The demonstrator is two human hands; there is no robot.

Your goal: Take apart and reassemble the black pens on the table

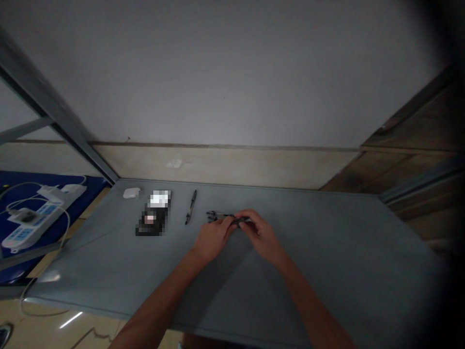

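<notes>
Near the middle of the grey table (327, 232), both my hands are closed around a small bundle of dark pens (214, 214). My left hand (215, 236) grips it from the left, and the pen ends with clips stick out beyond its fingers. My right hand (262, 233) pinches the bundle's right end, its fingertips close to those of the left. How many pens are held cannot be told, as the fingers cover part of them. A single black pen (191, 207) lies on the table to the left of my hands.
Left of the lone pen lies a pixelated dark object (154, 218), with a small white case (131, 193) beyond it. A white power strip (43, 215) with plugs and cables sits on a blue surface at the far left. A wall (225, 165) borders the table's back edge.
</notes>
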